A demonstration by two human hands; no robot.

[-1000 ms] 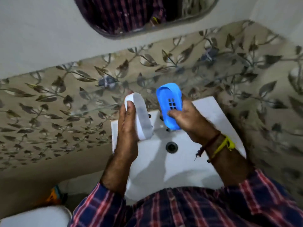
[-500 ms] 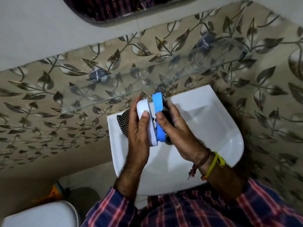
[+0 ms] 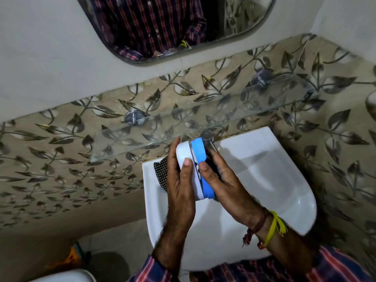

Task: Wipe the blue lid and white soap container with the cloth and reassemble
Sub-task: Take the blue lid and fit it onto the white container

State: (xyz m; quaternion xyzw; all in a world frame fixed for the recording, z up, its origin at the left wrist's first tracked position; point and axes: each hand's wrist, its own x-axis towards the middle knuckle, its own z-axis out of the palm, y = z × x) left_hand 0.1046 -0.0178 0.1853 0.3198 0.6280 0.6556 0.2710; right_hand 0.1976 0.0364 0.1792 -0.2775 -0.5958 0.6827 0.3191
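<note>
head view, left hand (image 3: 181, 180) grips white soap container (image 3: 186, 159), right hand (image 3: 221, 180) grips blue lid (image 3: 200, 153), long axis pointing away

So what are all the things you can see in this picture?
white soap container: 1, white, in the left hand, above the sink
blue lid: 1, blue, pressed against the container
cloth: 1, black-and-white check, on the sink's left edge, behind the left hand
sink: 1, white, against the wall
tap: 1, silvery, behind the lid
glass shelf: 1, clear, above the sink
mirror: 1, on the wall
left hand: 1, holds the container
right hand: 1, holds the lid
</note>
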